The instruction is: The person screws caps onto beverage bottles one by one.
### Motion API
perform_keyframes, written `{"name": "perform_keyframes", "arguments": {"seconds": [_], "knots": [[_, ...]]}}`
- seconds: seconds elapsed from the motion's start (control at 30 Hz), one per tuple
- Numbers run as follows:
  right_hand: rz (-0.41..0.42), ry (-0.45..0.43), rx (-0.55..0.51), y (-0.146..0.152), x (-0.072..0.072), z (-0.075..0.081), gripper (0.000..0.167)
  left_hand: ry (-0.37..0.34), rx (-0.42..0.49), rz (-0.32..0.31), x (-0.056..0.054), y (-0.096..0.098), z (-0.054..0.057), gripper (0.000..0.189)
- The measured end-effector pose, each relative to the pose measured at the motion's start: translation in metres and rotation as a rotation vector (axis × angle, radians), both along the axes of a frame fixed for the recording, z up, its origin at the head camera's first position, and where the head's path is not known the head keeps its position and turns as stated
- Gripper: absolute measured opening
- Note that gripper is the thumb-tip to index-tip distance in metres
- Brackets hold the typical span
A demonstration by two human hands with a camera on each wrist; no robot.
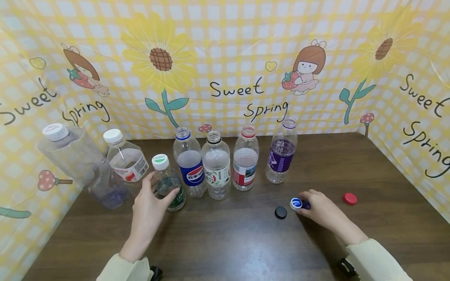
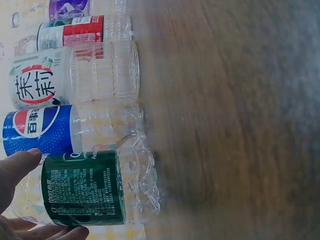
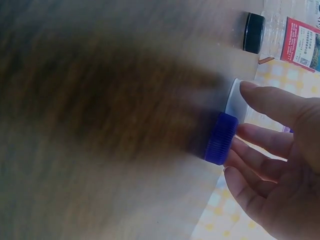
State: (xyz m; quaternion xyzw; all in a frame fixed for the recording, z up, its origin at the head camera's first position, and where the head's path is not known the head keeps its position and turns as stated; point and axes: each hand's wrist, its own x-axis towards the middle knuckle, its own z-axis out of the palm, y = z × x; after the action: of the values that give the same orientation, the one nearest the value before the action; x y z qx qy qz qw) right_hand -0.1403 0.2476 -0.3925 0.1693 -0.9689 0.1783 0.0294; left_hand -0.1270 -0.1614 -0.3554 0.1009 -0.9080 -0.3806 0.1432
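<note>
My left hand holds a small clear bottle with a green label and a white-and-green cap. Thumb and fingers lie on opposite sides of it in the left wrist view. On the right, my right hand pinches a white bottle cap with a blue printed top at the tabletop. A dark blue cap sits right beside it, close to the fingers. Left of these lies a black cap; a red cap is farther right.
Uncapped bottles stand in a row: a Pepsi-labelled one, a white-labelled one, a red-labelled one and a purple-labelled one. At the left are a large capped bottle and a white-capped bottle. A checked cloth hangs behind.
</note>
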Motion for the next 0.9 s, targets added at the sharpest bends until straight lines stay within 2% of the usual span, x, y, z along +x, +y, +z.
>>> {"name": "perform_keyframes", "arguments": {"seconds": [0.3, 0.5, 0.7, 0.9], "knots": [[0.004, 0.001, -0.011, -0.002, -0.001, 0.001, 0.032, -0.006, 0.020, 0.004, -0.004, 0.000, -0.001, 0.076], [-0.017, -0.029, -0.001, -0.003, -0.001, 0.002, 0.034, 0.016, 0.014, -0.002, -0.008, -0.001, -0.004, 0.076], [-0.011, -0.019, 0.000, -0.004, -0.002, 0.001, 0.033, 0.037, 0.012, 0.004, -0.011, -0.002, -0.006, 0.074], [-0.018, -0.014, -0.003, -0.005, -0.002, 0.000, 0.032, 0.025, 0.008, 0.006, -0.013, -0.003, -0.007, 0.077]]}}
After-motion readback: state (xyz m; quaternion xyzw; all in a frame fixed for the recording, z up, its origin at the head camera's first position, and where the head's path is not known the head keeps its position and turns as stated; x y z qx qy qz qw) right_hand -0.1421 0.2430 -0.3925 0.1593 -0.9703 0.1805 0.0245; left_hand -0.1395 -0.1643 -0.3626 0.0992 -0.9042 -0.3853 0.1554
